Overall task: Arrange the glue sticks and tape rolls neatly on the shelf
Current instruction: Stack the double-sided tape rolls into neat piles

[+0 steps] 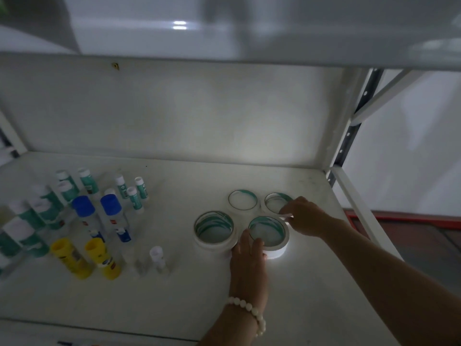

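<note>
Several white tape rolls with green inner rims lie flat on the white shelf (311,283). The front right tape roll (277,248) sits between my hands. My left hand (248,260) rests against its near left side, also touching the front left roll (214,229). My right hand (303,216) pinches its far right rim, partly covering the back right roll (275,201). A thin back left roll (242,200) lies free. Upright glue sticks stand at the left: green and white ones (37,208), two blue-capped (111,216), two yellow (71,258), small white ones (157,258).
An upper shelf board (224,33) overhangs close above. A white metal upright and brace (354,121) border the right side, with the shelf's right edge just past my right hand. A white back panel (174,108) closes the rear.
</note>
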